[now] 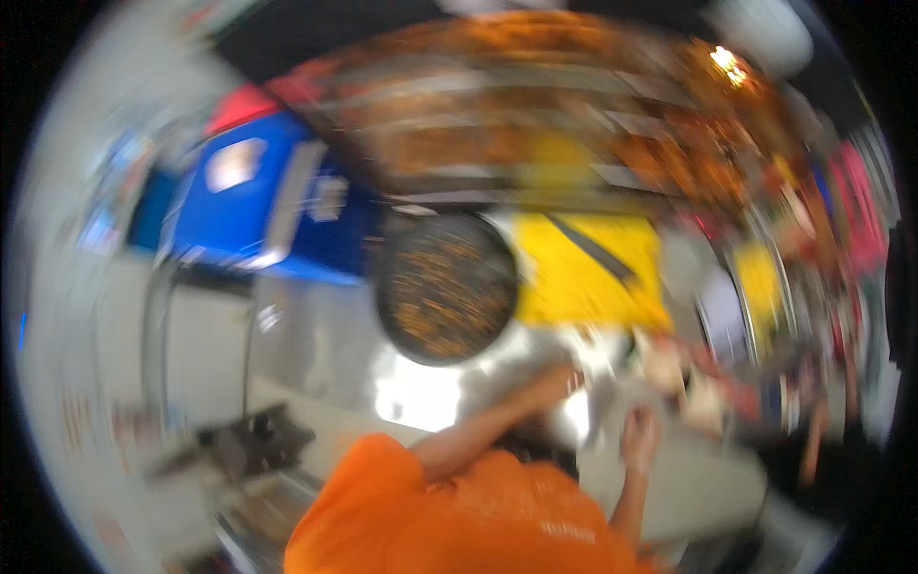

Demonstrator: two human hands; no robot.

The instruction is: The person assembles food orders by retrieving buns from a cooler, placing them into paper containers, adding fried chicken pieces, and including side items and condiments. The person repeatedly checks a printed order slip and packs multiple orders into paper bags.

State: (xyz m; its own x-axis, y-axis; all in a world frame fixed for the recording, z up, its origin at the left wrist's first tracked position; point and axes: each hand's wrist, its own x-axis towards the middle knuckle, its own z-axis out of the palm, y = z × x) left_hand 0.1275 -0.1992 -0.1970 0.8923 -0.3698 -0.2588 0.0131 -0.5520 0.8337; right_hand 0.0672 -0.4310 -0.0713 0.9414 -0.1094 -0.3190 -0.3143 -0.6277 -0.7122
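Observation:
The whole picture is smeared by motion. My left hand (555, 385) reaches across over the metal worktop (330, 330), just below the yellow board (569, 273). My right hand (641, 435) is lower and to the right, close to my body, with its fingers seemingly curled. Blur hides whether either hand holds anything. A long dark knife-like strip (595, 251) lies slantwise on the board. Left of the board stands a round black pan (382, 287) with many small brown pieces (449, 287) in it.
A blue box (234, 196) stands at the left back. Behind the worktop rise shelves or trays of orange-brown food (430, 148). Pale and coloured items, among them a yellow-topped container (762, 287), crowd the right. Another person's arm (815, 445) shows at the far right.

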